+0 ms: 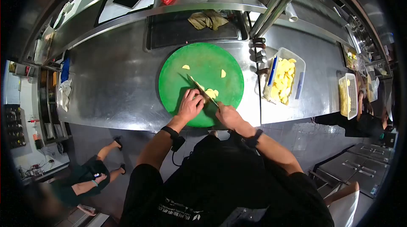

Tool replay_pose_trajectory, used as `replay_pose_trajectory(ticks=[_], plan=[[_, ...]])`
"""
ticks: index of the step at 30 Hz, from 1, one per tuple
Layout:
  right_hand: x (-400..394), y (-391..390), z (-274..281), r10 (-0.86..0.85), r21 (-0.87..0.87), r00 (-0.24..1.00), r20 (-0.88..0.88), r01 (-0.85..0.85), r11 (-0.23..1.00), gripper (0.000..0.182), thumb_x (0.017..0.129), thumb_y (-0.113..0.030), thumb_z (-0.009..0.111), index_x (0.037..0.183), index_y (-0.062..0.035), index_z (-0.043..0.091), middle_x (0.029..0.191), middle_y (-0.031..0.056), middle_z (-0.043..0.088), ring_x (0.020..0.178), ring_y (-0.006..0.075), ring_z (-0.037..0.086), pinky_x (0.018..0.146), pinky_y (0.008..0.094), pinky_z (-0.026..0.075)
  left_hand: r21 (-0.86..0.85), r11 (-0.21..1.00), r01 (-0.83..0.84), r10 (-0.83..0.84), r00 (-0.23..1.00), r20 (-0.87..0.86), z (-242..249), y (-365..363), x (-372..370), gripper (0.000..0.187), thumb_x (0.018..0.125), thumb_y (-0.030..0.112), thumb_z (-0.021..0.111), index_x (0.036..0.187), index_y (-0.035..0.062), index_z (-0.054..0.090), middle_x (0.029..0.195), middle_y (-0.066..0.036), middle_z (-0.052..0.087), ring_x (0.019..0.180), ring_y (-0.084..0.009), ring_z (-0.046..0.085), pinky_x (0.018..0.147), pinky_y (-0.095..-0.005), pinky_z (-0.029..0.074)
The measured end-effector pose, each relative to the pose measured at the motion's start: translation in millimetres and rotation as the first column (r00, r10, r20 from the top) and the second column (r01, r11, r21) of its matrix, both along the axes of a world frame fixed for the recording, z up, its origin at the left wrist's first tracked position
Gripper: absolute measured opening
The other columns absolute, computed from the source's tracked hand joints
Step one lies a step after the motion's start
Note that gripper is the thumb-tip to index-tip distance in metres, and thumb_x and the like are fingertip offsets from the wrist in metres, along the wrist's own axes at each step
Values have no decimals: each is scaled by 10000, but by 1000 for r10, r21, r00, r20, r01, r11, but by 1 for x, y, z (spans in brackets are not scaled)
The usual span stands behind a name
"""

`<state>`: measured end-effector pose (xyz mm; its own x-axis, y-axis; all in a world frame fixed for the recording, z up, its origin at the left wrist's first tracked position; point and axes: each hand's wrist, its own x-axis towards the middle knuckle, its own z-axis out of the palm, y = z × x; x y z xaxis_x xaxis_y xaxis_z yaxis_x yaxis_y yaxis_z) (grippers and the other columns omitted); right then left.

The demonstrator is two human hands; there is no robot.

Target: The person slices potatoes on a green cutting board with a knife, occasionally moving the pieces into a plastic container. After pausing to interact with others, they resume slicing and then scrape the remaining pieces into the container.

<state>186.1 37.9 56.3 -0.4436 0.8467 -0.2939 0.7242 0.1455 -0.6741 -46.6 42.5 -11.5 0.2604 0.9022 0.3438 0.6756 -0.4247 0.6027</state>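
My right hand [228,115] is closed around the handle of a kitchen knife [202,89], whose blade points up and left across a round green cutting board [176,87]. Close against the blade's left side, my left hand [191,103] has its fingers curled down on the board; what lies under them is hidden. Several pale yellow slices [211,94], which look like potato, lie just right of the blade. Farther up the board are two loose half-round slices, one at left [185,67] and another at right [223,73].
To the right, a clear plastic tub [302,72] holds many yellow pieces, beside several knife handles [259,47]. A dark tray [165,32] with a crumpled cloth [207,19] sits behind the board. A shelf edge [203,6] crosses above. People stand at lower left [91,176] and far right [366,121].
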Motion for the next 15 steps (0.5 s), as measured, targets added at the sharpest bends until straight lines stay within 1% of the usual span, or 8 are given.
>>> replay_pose_trajectory(ticks=[1, 4, 5, 8, 10, 13, 15], plan=[[-4, -1, -6, -3, 12, 1000, -24, 4, 1000, 261, 975, -135, 606, 1144, 62, 576, 842, 317, 701, 837, 519, 695, 778, 596, 554, -1, 1000, 5, -5, 1000, 4, 0, -1, 0, 128, 882, 111, 732, 975, 36, 687, 1106, -144, 601, 1095, -377, 564, 938, -486, 498], [-7, 4, -6, -4, -61, 1000, 11, 4, 998, 296, 969, -135, 621, 1206, 35, 564, 898, 333, 712, 886, 541, 693, 809, 603, 561, 4, 1000, -12, 12, 1000, 2, 6, -3, 2, 117, 876, 110, 730, 954, 47, 670, 1101, -131, 605, 1071, -359, 571, 943, -480, 500], [-6, 6, -8, -4, -45, 1000, 1, 4, 999, 293, 969, -136, 621, 1202, 33, 567, 898, 333, 712, 886, 541, 693, 808, 602, 561, 11, 1000, -18, 18, 1000, 0, 7, 0, 2, 113, 873, 109, 729, 945, 53, 662, 1098, -125, 606, 1060, -349, 575, 947, -477, 501], [-4, 4, -13, 5, -34, 1000, -9, -5, 999, 284, 968, -141, 624, 1190, 30, 577, 900, 333, 712, 885, 542, 693, 804, 601, 561, 16, 1000, 7, -7, 1000, 0, 0, -5, -1, 130, 883, 105, 731, 977, 38, 671, 1128, -147, 600, 1082, -381, 563, 930, -486, 497], [-3, 10, 3, 28, -57, 1000, 8, -27, 998, 278, 967, -145, 628, 1180, 29, 583, 905, 334, 712, 885, 543, 692, 805, 603, 561, 9, 1000, 2, -2, 1000, -11, -2, -7, -1, 133, 882, 100, 730, 983, 38, 671, 1127, -149, 599, 1082, -382, 563, 930, -487, 497], [2, 12, 34, 48, -40, 997, 53, -46, 998, 269, 964, -155, 635, 1159, 25, 592, 884, 329, 713, 872, 541, 695, 796, 603, 562, -2, 1000, -10, 10, 1000, -11, -6, -7, 0, 135, 883, 98, 727, 990, 38, 671, 1124, -150, 598, 1084, -382, 562, 932, -487, 497], [9, 8, 44, 57, -25, 998, 40, -56, 998, 268, 963, -155, 634, 1155, 27, 589, 870, 322, 714, 859, 541, 694, 797, 605, 562, -5, 1000, -16, 16, 1000, -17, -7, -7, -1, 134, 883, 97, 726, 991, 38, 671, 1122, -150, 597, 1083, -381, 563, 933, -487, 497]])
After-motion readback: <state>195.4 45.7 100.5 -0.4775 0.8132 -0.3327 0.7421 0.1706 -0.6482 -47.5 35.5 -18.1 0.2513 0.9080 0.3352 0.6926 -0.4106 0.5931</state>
